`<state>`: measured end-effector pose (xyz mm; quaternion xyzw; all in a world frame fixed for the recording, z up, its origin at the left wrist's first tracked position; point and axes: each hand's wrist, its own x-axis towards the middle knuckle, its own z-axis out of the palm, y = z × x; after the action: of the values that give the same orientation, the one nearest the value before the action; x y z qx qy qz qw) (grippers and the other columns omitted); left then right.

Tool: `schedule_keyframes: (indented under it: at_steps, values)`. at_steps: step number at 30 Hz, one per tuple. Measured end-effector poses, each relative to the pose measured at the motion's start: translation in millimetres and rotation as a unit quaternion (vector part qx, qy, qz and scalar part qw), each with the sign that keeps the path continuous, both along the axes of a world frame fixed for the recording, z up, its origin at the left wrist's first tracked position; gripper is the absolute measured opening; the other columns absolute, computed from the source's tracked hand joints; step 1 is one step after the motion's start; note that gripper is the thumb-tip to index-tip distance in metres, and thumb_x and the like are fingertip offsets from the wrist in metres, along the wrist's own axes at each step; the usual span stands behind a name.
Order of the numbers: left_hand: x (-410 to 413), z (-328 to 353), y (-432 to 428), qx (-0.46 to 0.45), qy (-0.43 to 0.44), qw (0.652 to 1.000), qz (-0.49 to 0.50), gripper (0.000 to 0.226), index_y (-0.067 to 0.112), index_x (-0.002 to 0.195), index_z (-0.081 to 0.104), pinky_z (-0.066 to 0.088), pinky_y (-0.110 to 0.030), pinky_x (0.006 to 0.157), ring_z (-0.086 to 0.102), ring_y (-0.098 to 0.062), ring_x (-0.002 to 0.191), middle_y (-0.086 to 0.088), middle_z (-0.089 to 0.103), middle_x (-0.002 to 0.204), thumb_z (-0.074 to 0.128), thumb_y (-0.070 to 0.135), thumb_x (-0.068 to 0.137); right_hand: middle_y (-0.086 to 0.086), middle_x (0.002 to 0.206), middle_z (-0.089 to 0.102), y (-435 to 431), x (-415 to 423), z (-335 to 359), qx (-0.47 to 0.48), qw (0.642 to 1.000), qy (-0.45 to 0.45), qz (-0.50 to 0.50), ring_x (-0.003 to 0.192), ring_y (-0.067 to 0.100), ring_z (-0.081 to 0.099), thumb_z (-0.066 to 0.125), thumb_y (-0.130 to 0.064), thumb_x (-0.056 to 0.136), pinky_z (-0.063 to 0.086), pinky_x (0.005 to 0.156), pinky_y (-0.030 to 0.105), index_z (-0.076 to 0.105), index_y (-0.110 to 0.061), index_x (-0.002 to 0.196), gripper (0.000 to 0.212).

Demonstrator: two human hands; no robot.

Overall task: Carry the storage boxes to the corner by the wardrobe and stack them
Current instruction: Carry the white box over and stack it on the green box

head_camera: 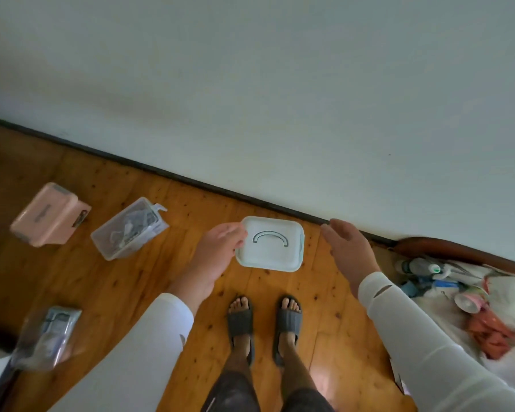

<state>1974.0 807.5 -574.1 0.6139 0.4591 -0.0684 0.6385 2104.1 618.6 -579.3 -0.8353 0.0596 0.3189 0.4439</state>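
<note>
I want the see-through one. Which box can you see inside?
The clear box between the pink box and the white-lidded box; the other two are opaque.

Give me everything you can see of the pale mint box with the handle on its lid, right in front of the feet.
The pale mint rectangular plastic box sits flat on the wooden floor near the dark skirting board, lid on. A grey curved handle lies folded on the lid. The left hand touches its left edge; the right hand is open, just clear of its right side.
</note>
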Motion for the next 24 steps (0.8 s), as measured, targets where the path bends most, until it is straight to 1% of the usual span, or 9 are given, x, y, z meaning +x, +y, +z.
schedule_keyframes:
  at_steps: [4,8,11,13,15,18,22,24]
  values:
    - [3,-41,-1,0.005,0.021,1.000,0.016,0.033,0.026,0.127,0.060,0.046,-0.016,0.071,0.062,-0.004,0.104,0.010,0.067,0.115,0.054,0.036,0.096,-0.006,0.136,0.051,2,8,-40,-0.014,1.000,-0.025,0.011,0.106,0.009,0.046,0.052,-0.045,0.093,0.040,0.085,0.028,0.043,-0.027,0.139,0.050]
    - [11,-84,-6,0.038,0.026,0.999,0.028,0.032,0.029,0.126,0.060,0.046,-0.018,0.076,0.060,-0.007,0.109,0.010,0.065,0.118,0.054,0.038,0.096,-0.007,0.140,0.048,3,11,-86,-0.034,0.998,-0.048,0.022,0.104,0.006,0.045,0.051,-0.049,0.092,0.039,0.084,0.027,0.040,-0.029,0.141,0.054]
    - [18,-125,-11,0.058,0.021,0.997,0.044,0.026,0.031,0.121,0.060,0.043,-0.013,0.070,0.061,-0.001,0.102,0.011,0.066,0.116,0.053,0.034,0.097,-0.006,0.143,0.045,6,13,-129,-0.047,0.997,-0.050,0.028,0.114,0.011,0.048,0.050,-0.053,0.091,0.040,0.087,0.029,0.037,-0.030,0.142,0.058]
    - [24,-149,-14,0.069,0.023,0.996,0.050,0.023,0.032,0.120,0.059,0.042,-0.011,0.067,0.061,0.000,0.101,0.011,0.066,0.117,0.052,0.033,0.098,-0.006,0.145,0.042,6,13,-153,-0.048,0.997,-0.054,0.027,0.123,0.016,0.047,0.049,-0.056,0.090,0.041,0.092,0.033,0.036,-0.031,0.143,0.060]
    - [31,-176,-15,0.072,0.026,0.995,0.059,0.022,0.031,0.120,0.058,0.041,-0.010,0.067,0.061,-0.001,0.100,0.009,0.065,0.118,0.052,0.031,0.098,-0.005,0.148,0.039,8,13,-178,-0.061,0.996,-0.062,0.033,0.128,0.019,0.044,0.047,-0.058,0.089,0.041,0.098,0.039,0.034,-0.033,0.144,0.061]
    - [34,-206,-14,0.088,0.029,0.994,0.058,0.029,0.030,0.127,0.055,0.039,-0.010,0.066,0.060,-0.005,0.103,0.011,0.062,0.120,0.051,0.033,0.098,-0.005,0.151,0.034,8,14,-206,-0.085,0.991,-0.077,0.065,0.132,0.021,0.040,0.045,-0.061,0.089,0.039,0.102,0.043,0.030,-0.032,0.146,0.066]
    - [39,-259,-12,0.114,0.046,0.991,0.045,0.034,0.036,0.132,0.049,0.037,-0.004,0.055,0.053,0.006,0.088,0.019,0.053,0.114,0.051,0.037,0.098,-0.007,0.153,0.030,12,16,-259,-0.108,0.984,-0.098,0.099,0.135,0.021,0.035,0.044,-0.062,0.088,0.034,0.104,0.042,0.029,-0.032,0.146,0.067]
    - [41,-279,-11,0.119,0.044,0.991,0.038,0.040,0.035,0.136,0.044,0.036,-0.005,0.059,0.053,0.002,0.092,0.018,0.050,0.118,0.054,0.040,0.097,-0.007,0.154,0.028,12,17,-280,-0.113,0.983,-0.100,0.103,0.137,0.021,0.033,0.044,-0.063,0.088,0.032,0.105,0.042,0.028,-0.032,0.146,0.068]
